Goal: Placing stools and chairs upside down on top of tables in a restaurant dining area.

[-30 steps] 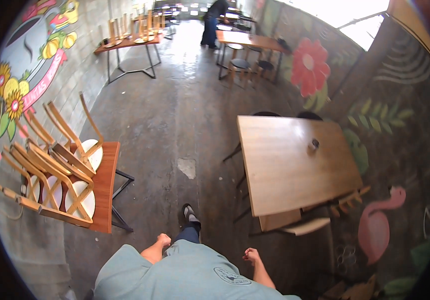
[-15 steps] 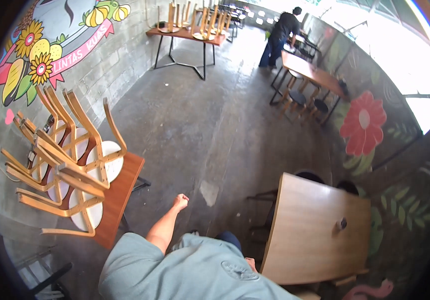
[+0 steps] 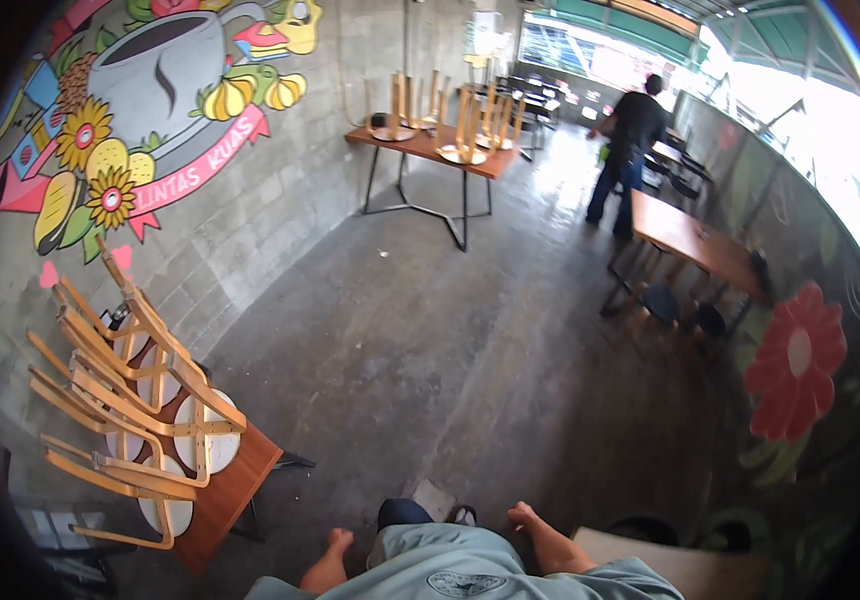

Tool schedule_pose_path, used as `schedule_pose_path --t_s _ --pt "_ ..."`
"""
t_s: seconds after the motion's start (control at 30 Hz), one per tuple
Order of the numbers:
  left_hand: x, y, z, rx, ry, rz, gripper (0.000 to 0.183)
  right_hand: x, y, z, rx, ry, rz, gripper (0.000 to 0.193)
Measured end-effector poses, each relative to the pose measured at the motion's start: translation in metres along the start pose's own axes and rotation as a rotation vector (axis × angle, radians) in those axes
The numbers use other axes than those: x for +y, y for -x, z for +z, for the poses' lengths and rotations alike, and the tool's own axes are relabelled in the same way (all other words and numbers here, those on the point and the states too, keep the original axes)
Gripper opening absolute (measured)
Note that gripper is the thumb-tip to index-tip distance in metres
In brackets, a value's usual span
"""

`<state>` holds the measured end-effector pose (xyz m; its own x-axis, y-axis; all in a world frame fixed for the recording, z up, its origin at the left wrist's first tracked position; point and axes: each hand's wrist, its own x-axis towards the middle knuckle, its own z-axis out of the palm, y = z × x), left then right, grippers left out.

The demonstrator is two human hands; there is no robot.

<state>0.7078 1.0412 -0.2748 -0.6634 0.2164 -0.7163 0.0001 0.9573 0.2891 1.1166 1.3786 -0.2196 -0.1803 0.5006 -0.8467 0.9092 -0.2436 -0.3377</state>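
Note:
My left hand (image 3: pixel 340 541) hangs low beside my body, fingers curled in, with nothing seen in it. On my other side my right hand (image 3: pixel 521 516) is held forward over the floor, loosely closed, and no object shows in it. Neither hand touches any furniture. Nearest on the left is a red-brown table (image 3: pixel 230 500) carrying upturned stools (image 3: pixel 208 437) with white round seats and bent wooden legs. A pale wooden table (image 3: pixel 630 556) lies close by my right forearm, partly cut off by the lower edge. One sandalled foot (image 3: pixel 464 515) shows between my hands.
Grey concrete floor (image 3: pixel 400 350) runs ahead. A second table (image 3: pixel 420 145) with upturned stools stands by the left painted wall (image 3: pixel 280 200). On the right, a long table (image 3: pixel 695 240) has dark-seated stools (image 3: pixel 660 303) under it. A person in dark clothes (image 3: pixel 633 140) stands beyond it.
I have moved forward, and the pale table has slipped toward the lower edge. My left hand has swung back and my right hand forward. The far person now holds one arm out leftward.

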Motion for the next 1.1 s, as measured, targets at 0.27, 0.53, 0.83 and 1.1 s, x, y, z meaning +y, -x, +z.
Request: schedule_pose_path --t_s 0.27,0.53,0.83,1.1 --pt "0.094 -0.014 0.051 -0.302 0.17 0.543 0.026 -0.158 -0.105 -0.186 0.195 -0.375 -0.184 0.014" --pt "0.334 -0.21 -0.008 -0.497 0.09 0.202 0.015 -0.209 -0.157 -0.214 0.17 -0.5 0.078 0.015" --pt "0.685 -0.341 -0.194 -0.105 0.493 0.527 0.016 -0.312 -0.155 -0.24 0.113 -0.593 0.199 0.011" --pt "0.722 -0.391 -0.207 -0.244 0.413 0.303 0.021 -0.456 -0.298 -0.292 0.041 -0.432 0.168 0.014"
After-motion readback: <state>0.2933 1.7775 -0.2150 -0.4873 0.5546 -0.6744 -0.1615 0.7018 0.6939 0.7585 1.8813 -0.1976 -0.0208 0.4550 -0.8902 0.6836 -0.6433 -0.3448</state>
